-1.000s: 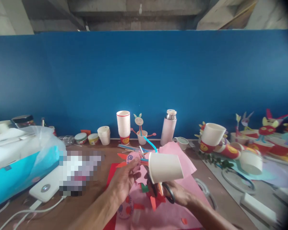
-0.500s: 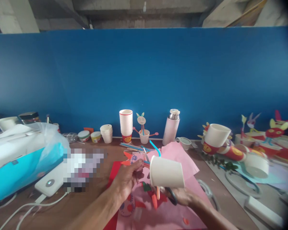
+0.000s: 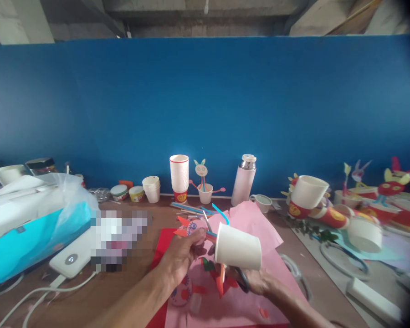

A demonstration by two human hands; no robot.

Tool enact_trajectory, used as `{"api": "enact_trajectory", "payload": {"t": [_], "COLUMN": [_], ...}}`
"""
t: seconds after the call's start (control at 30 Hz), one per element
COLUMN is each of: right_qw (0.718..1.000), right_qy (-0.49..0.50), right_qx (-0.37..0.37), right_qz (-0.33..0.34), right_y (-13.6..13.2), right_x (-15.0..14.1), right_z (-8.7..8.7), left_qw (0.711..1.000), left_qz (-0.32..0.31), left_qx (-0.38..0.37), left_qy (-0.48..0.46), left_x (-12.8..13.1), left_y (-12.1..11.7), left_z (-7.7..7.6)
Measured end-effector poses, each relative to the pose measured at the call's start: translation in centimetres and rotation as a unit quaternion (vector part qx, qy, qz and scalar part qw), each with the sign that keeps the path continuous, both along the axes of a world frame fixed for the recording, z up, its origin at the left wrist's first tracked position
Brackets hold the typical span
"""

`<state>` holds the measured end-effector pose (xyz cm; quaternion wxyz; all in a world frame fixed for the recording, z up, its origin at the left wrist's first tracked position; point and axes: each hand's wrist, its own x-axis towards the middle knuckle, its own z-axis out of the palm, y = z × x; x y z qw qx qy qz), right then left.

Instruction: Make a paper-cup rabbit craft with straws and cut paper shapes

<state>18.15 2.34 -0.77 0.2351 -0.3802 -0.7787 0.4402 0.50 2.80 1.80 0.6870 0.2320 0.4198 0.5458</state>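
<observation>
A white paper cup (image 3: pixel 238 247) is tipped on its side above the pink paper, its mouth facing left. My left hand (image 3: pixel 182 253) pinches a pink paper face (image 3: pixel 196 230) with orange ears, on straws leading towards the cup's mouth. Beneath the cup is my right hand (image 3: pixel 258 280), its fingers mostly hidden, closed on dark-handled scissors (image 3: pixel 243 279); a grey pointed blade shows beyond the cup. A blue straw (image 3: pixel 220 214) sticks up beside the cup, and an orange paper piece on a straw (image 3: pixel 220 284) hangs below it.
Pink paper sheets (image 3: pixel 256 228) lie on a red sheet (image 3: pixel 157 259). Behind stand stacked cups (image 3: pixel 179 175), a rabbit-faced cup figure (image 3: pixel 205 193) and a flask (image 3: pixel 244 182). Cup figures (image 3: pixel 389 191) crowd the right; a power bank (image 3: pixel 70 262) and bags (image 3: pixel 44 232) lie left.
The cup has shifted slightly right and turned a little. More of the paper face shows by my left hand. The orange piece below the cup has swung slightly.
</observation>
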Motion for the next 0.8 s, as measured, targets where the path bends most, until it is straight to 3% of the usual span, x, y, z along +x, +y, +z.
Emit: {"api": "enact_trajectory", "payload": {"t": [0.33, 0.8], "right_qw": [1.000, 1.000], "right_qy": [0.017, 0.001], "right_qx": [-0.020, -0.029], "right_qz": [-0.008, -0.009], "right_y": [-0.4, -1.1], "right_x": [-0.2, -1.1], "right_z": [0.7, 2.8], "left_qw": [0.999, 0.999], "left_qz": [-0.039, -0.038], "left_qx": [0.012, -0.010], "left_qy": [0.031, 0.031], "left_x": [-0.3, -0.1], "left_y": [0.1, 0.0], "left_z": [-0.3, 0.3]}}
